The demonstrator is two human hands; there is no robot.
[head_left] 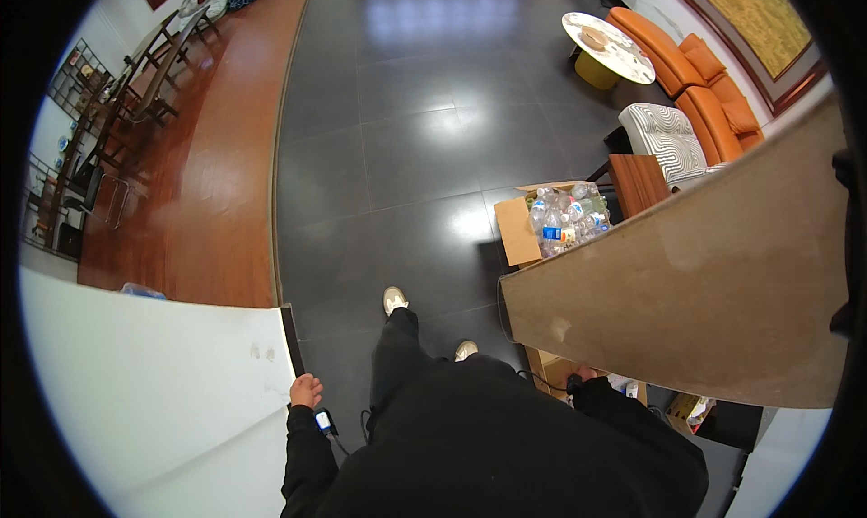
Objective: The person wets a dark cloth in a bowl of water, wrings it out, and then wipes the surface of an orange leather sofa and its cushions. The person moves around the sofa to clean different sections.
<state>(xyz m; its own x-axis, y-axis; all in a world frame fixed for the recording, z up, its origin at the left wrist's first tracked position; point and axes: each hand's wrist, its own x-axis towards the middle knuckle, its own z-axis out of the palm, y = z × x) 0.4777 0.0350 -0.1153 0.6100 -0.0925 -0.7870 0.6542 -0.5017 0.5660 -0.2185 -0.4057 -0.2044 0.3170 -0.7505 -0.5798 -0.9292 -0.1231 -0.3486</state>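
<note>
My left hand [305,390] hangs at my left side near the end of a white wall [208,364], its fingers curled in and nothing visible in them. A small device with a lit screen [323,420] and a cable sits at that wrist. My right hand [587,373] is low on my right, partly hidden by the edge of a brown-topped table [686,274]. Its fingers cannot be made out. Just under it stands an open cardboard box [551,366]. Another cardboard box [517,233], full of clear plastic bottles [564,215], stands on the floor ahead.
Dark tiled floor [406,175] runs ahead between a raised wooden floor [208,157] on the left and furniture on the right. There stand an orange sofa [655,48], a round table [623,53], a patterned chair [664,134] and a wooden side table [637,182].
</note>
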